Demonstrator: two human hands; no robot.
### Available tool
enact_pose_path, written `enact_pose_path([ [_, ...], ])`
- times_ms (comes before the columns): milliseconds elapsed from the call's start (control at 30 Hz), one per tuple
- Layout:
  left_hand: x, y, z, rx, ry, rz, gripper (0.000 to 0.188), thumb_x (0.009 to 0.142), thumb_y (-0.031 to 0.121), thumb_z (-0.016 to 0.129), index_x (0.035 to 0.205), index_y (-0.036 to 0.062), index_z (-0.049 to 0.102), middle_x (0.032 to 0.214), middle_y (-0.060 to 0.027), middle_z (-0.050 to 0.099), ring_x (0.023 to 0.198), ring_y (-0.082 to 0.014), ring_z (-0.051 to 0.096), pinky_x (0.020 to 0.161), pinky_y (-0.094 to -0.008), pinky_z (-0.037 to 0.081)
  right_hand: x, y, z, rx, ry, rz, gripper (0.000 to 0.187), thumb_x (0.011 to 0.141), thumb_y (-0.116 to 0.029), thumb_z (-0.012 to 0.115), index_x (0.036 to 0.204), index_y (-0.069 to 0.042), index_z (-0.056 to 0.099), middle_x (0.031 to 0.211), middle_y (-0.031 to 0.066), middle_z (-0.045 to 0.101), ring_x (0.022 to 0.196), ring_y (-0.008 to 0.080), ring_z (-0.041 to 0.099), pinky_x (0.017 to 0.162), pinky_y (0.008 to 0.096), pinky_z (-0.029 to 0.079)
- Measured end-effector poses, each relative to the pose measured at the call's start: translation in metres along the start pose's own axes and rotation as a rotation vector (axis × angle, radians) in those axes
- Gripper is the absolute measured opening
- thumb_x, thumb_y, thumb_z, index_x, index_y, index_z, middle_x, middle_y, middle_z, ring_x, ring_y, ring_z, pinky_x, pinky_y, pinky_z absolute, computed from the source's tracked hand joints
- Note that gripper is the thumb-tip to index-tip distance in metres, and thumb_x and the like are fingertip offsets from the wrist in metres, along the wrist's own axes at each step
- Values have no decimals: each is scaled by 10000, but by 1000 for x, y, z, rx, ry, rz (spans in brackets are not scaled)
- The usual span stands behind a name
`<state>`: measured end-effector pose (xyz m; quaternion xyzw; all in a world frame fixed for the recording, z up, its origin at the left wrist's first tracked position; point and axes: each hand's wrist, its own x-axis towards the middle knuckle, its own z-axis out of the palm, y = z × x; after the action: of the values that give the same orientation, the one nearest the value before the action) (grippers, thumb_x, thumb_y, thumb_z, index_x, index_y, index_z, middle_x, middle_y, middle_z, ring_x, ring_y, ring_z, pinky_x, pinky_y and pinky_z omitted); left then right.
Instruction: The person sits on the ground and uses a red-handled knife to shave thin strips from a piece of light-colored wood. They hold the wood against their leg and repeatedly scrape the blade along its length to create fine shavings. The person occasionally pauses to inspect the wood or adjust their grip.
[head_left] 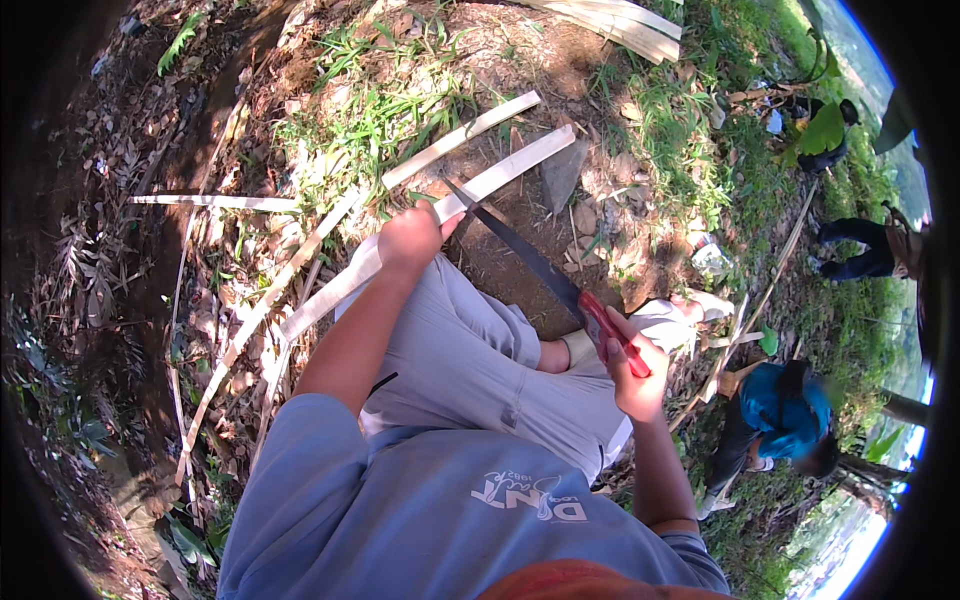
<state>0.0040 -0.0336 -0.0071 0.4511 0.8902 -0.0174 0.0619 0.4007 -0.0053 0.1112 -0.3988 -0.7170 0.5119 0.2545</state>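
My left hand point(410, 238) is closed around a long pale strip of split bamboo or wood point(520, 163), which runs across my left leg and slants up to the right. In my right hand point(640, 375) is the red handle of a long, dark, tapering blade point(530, 257). Whether its edge has teeth is too small to tell. The blade's pointed end crosses the strip just beyond my left hand and appears to touch it. The strip's far end lies near a flat grey stone point(563, 177).
Another long pale strip point(460, 140) lies on the ground to the left, with a shorter strip point(225, 203) farther out. Several strips point(615, 25) are stacked at the far edge. A person in a blue shirt point(785, 405) bends over at the right; another person's dark-clad legs point(858, 247) stand beyond.
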Motion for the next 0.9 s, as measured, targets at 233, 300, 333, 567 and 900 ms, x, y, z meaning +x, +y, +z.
enact_pose_path([
  [233,0,-6,18,118,222,50,713,980,759,562,943,55,674,734,-166,749,712,-366,782,601,-460,629,35,-73,-18,62,-55,-28,399,1032,-119,711,1418,-19,686,986,132,807,815,90,681,729,281,541],
  [300,-3,2,12,136,209,43,715,985,759,555,941,56,679,735,-171,748,706,-369,780,607,-474,630,27,-82,-15,3,-69,-102,419,1021,-124,729,1427,-29,684,933,152,800,727,104,681,679,287,540],
  [333,-1,3,13,123,219,68,715,988,756,556,940,53,682,733,-175,746,708,-376,780,614,-480,631,24,-78,-8,-21,-70,-115,427,1018,-123,730,1433,-36,681,892,160,786,670,122,655,649,295,530],
  [567,-2,0,11,50,170,111,680,1014,698,572,865,45,687,751,-204,749,730,-420,773,682,-527,629,10,-76,-7,38,-3,-49,414,1002,-167,726,1408,-89,706,898,186,790,649,282,731,643,364,555],
  [900,-3,1,10,68,207,83,740,989,733,574,908,15,737,753,-226,748,741,-428,774,691,-522,633,7,-62,-1,54,58,-99,426,1017,-130,711,1438,-70,683,845,168,763,590,195,596,600,334,494],
])
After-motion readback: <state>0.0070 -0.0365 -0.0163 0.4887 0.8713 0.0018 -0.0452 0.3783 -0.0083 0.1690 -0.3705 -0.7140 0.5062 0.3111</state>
